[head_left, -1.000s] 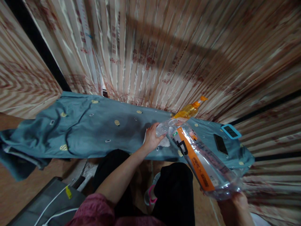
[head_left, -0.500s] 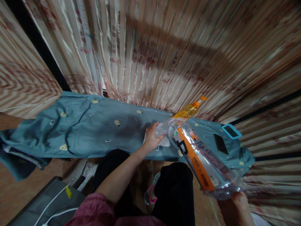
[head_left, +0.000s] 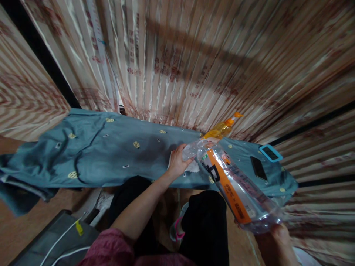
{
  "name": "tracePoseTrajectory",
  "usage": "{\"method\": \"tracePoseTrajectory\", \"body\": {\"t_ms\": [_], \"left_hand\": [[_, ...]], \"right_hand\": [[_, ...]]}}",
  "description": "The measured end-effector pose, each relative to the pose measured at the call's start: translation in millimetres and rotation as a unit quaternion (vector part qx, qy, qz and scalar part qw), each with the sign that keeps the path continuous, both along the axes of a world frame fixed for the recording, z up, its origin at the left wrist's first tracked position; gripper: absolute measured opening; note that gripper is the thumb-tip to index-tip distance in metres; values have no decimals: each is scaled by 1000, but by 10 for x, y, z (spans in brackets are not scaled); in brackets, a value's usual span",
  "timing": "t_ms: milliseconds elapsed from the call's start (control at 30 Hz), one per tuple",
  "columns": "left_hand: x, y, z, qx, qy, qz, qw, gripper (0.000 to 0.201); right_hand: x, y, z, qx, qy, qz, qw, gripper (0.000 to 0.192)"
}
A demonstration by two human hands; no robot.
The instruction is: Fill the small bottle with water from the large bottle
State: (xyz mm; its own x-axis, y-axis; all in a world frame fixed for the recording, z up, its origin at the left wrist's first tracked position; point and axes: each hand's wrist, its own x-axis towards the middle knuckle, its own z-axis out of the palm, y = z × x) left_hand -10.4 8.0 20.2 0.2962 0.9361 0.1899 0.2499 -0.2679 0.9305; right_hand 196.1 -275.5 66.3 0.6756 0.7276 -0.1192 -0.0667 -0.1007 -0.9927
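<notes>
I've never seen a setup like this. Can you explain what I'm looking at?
No machine here: a camera on a person's head looks down at their bare hands. The left hand grips clear plastic near the narrow end of a large orange-labelled bottle; the right hand holds its base. On the patterned teal cloth lie a dark phone-like slab, a blue-framed device and something white. Beyond shows an orange-topped yellow bottle, its base hidden.

I can read no words: the characters on my bottle's point(head_left: 244, 189) orange label point(head_left: 229, 190), lower right, and the curtain point(head_left: 169, 64), upper centre, are too blurred.
</notes>
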Motion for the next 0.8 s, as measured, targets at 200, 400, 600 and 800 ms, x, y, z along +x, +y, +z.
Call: {"method": "tracePoseTrajectory", "body": {"t_ms": [200,400,600,800], "left_hand": [[-3,-6,24,-7,10,4,1000,54],[-3,-5,22,-4,8,3,1000,55],[-2,-2,16,-1,5,5,1000,54],[-4,-7,22,0,4,8,1000,55]], "right_hand": [[485,25,-238,-15,-22,47,999,93],[345,-55,-276,-10,-8,-1,1000,77],[58,-102,-278,12,-63,-30,997,69],[363,-49,-289,11,-9,14,1000,94]]}}
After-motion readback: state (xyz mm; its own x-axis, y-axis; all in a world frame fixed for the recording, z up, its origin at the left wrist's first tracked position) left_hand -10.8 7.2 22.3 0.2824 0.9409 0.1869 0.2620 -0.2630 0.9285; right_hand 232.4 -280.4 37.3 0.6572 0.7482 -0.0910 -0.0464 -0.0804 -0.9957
